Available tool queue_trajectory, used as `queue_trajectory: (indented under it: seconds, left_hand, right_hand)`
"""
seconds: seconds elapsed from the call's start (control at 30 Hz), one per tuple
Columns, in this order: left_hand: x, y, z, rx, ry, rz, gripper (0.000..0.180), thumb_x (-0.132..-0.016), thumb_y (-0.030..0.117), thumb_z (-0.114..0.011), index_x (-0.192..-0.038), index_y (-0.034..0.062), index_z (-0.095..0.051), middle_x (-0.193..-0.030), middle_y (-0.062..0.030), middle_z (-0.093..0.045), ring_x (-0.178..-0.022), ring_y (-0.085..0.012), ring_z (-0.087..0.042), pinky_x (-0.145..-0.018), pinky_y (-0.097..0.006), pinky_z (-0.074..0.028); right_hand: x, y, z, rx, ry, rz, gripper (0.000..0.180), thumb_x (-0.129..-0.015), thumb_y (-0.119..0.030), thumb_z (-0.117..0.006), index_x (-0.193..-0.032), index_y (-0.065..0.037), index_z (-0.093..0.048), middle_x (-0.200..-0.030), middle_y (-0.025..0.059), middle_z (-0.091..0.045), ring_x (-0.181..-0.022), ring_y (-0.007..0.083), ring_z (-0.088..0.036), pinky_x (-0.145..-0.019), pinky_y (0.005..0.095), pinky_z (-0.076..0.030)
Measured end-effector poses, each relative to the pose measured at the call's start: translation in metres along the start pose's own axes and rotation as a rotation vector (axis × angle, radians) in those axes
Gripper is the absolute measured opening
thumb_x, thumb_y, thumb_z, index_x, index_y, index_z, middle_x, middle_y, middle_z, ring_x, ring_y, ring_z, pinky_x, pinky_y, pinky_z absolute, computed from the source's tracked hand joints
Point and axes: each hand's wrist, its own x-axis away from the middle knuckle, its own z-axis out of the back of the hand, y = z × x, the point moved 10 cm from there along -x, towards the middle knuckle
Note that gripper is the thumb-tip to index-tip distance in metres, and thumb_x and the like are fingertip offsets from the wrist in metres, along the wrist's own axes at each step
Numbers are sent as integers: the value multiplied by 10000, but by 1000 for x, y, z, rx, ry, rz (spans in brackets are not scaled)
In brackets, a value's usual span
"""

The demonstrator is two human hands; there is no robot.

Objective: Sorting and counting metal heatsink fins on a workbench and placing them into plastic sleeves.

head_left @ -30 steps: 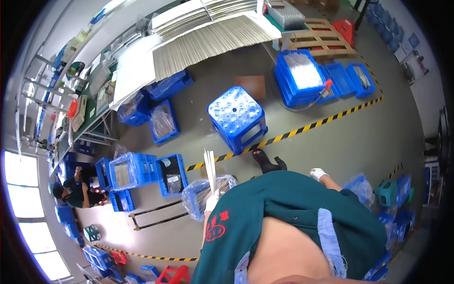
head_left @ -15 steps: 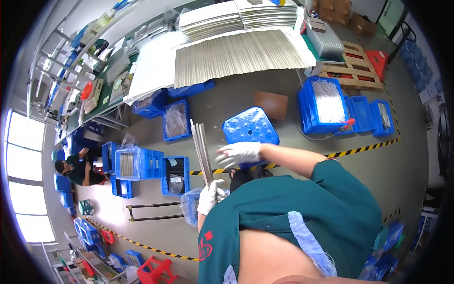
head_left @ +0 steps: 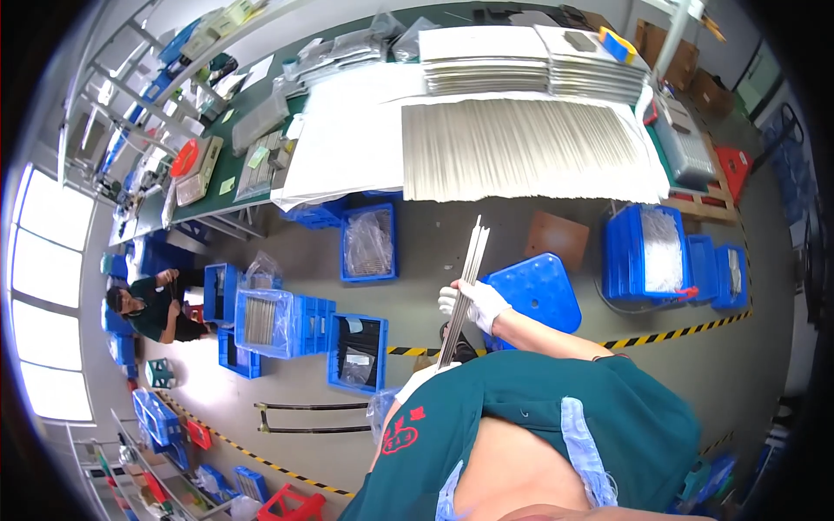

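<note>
A bundle of thin, silvery metal rods [head_left: 472, 269] stands tilted in front of my body, its upper ends leaning slightly right. White-gloved, my right hand [head_left: 483, 306] is closed round the middle of the bundle, fingertips showing on its left side. My left hand [head_left: 419, 380], also gloved, is at the bundle's lower end and largely hidden by my green shirt; the rods run into its grip. Beyond them, a wide layer of similar rods [head_left: 521, 148] lies side by side on a white-covered table [head_left: 347, 130].
A blue stool [head_left: 540, 300] stands just right of my hands. Blue crates [head_left: 356, 347] stand on the floor to the left, others [head_left: 638, 260] to the right. Stacked white trays [head_left: 482, 52] rest at the table's back. A seated person [head_left: 156, 304] is far left.
My right hand, apart from the rods before, now grips them at the middle. The bundle has swung to lean right. The view has shifted, bringing more of the table into sight.
</note>
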Motion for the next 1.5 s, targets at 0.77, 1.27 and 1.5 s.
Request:
queue_trajectory:
  seconds: [0.77,1.27,1.5]
  left_hand:
    - [-38,44,135,678,157,331,343,-924,211,-540,-1201,9,-548,-859,-11,-602,-777,-58,-551,-698,-199,-450]
    - [-252,-44,283,1091,234,466,251,-906,228,-566,-1051,22,-553,-808,-38,-590,-661,-129,-584,-550,-263,-492]
    - [-246,-77,297,914,406,635,371,-928,358,-506,-1138,54,-540,-875,-44,-617,-686,-122,-598,-596,-262,-507]
  right_hand:
    - [-107,-9,-172,63,-242,-175,203,-916,-96,-506,-1084,14,-478,-943,139,-582,-850,254,-602,-790,379,-528]
    - [-287,-133,-202,2037,-585,705,572,-833,-313,-562,-1303,-23,-416,-1307,183,-462,-1225,325,-428,-1029,383,-336]
    - [-334,-95,-243,2115,-928,970,504,-829,-328,-549,-1261,-80,-473,-1331,150,-428,-1279,338,-340,-1070,474,-246]
